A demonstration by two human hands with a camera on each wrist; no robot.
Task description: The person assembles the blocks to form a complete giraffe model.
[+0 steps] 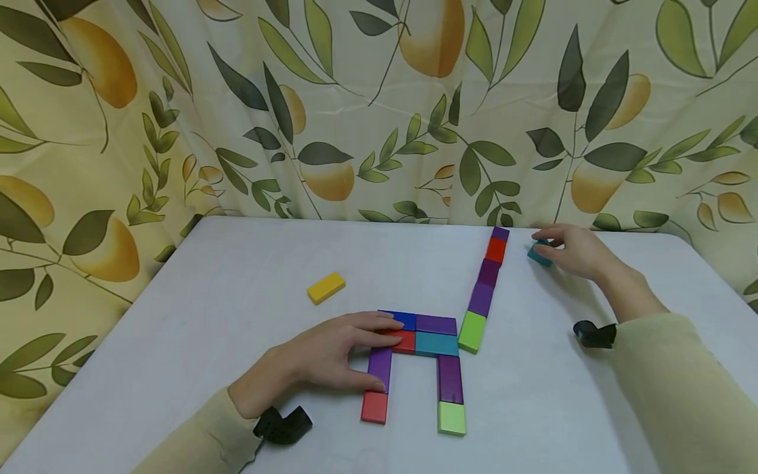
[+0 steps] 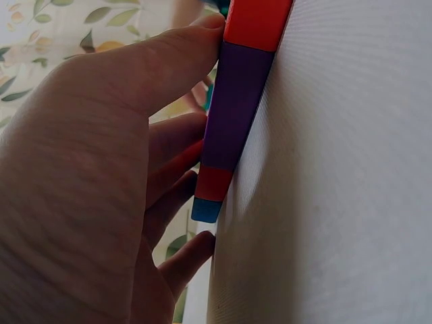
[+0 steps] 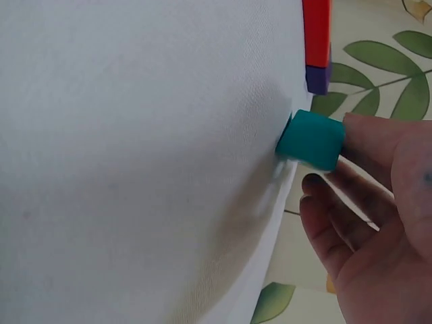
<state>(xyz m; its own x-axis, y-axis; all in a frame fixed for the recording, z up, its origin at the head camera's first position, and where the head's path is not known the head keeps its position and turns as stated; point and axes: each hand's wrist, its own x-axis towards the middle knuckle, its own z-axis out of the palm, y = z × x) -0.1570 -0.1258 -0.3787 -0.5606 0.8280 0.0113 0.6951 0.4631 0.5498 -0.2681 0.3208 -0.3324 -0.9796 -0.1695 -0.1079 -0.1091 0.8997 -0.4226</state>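
My right hand pinches a teal block between thumb and fingers near the table's back edge. The block's lower edge is at or close to the tabletop; whether it touches cannot be told. On the flat block figure at the centre rests my left hand, fingers loosely spread. Its fingertips lie over a blue block and a red block, while the thumb touches a purple block in the left leg. A purple block and a teal block continue the figure's two rows rightward.
A slanting line of several blocks, with a lime block at its near end, runs to the back edge from the figure's right corner. A yellow block lies apart on the left of the white table. Behind hangs a fruit-patterned curtain.
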